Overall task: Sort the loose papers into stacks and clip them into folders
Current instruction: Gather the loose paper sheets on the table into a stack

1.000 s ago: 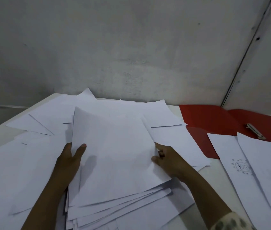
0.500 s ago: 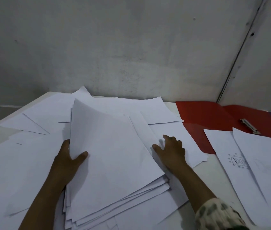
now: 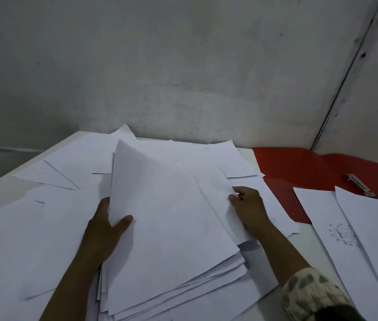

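My left hand (image 3: 104,230) grips the left edge of the paper stack (image 3: 171,228) at the table's (image 3: 308,246) near edge, thumb on top, fingers hidden beneath. My right hand (image 3: 248,209) pinches a loose sheet (image 3: 215,195) beside the stack. The open red folder (image 3: 299,170), metal clip (image 3: 360,187) showing, lies at the far right corner, partly covered by printed sheets (image 3: 345,228).
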